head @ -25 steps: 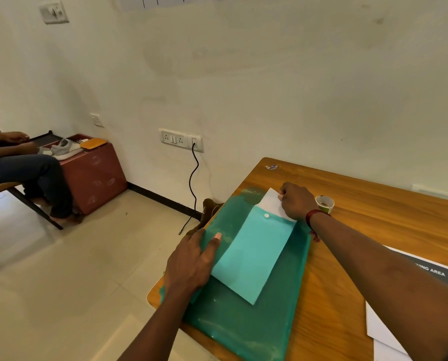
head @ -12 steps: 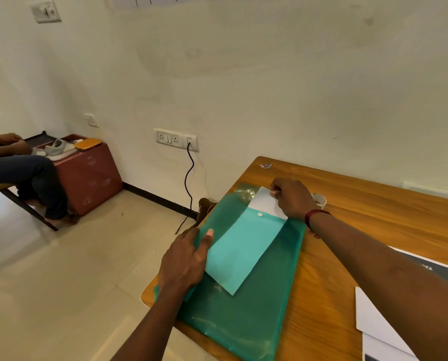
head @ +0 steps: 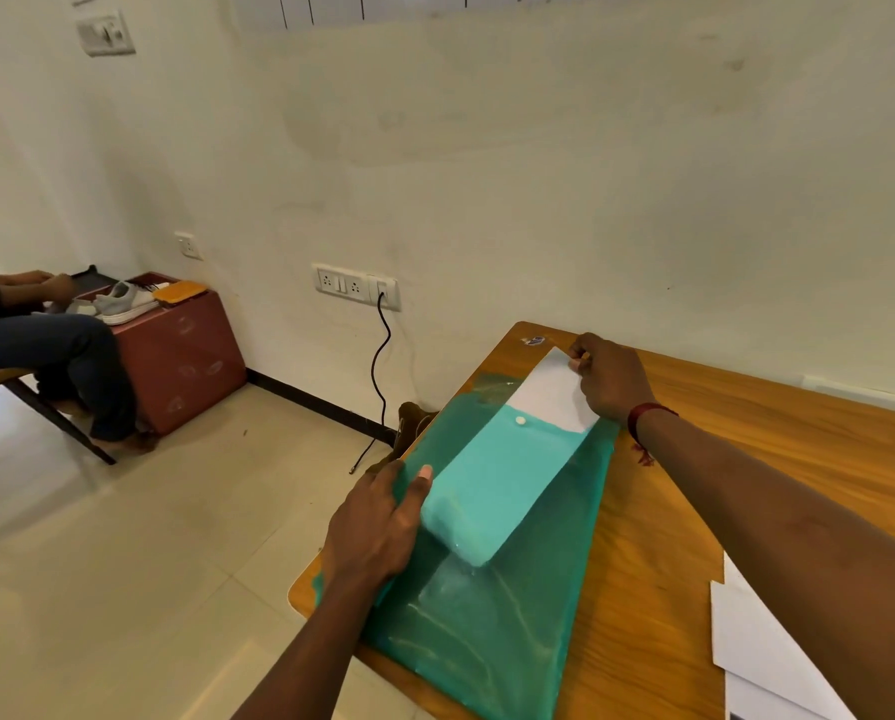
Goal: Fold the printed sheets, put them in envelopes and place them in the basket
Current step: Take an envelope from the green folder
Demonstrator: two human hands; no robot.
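Both hands are at work by the left edge of the table (head: 746, 459). Nearest, the left hand (head: 377, 527) lies flat with its fingers straight. It presses the near left side of the teal envelope (head: 492, 485), pinning it on a dark green plastic folder (head: 513, 631) that lies over the table's near left corner. Loose white sheets (head: 767, 646) lie by the near right edge.

The envelope's long axis runs away from the person and slants a little to the right, closed end near and mouth far. A small white snap button (head: 520, 420) sits at the mouth. Beyond it the folded sheet (head: 549, 397) is partly inside, its far part sticking out toward the table's far left corner.

The right hand (head: 609, 381), on an arm stretched across the table with a red thread band (head: 648, 413) at the wrist, pinches the sheet's far end between thumb and curled fingers. The sheet lies in line with the envelope, and the right hand is the one on it. I'd judge the coming move to be a push back along that axis toward the bracing left hand. No basket shows
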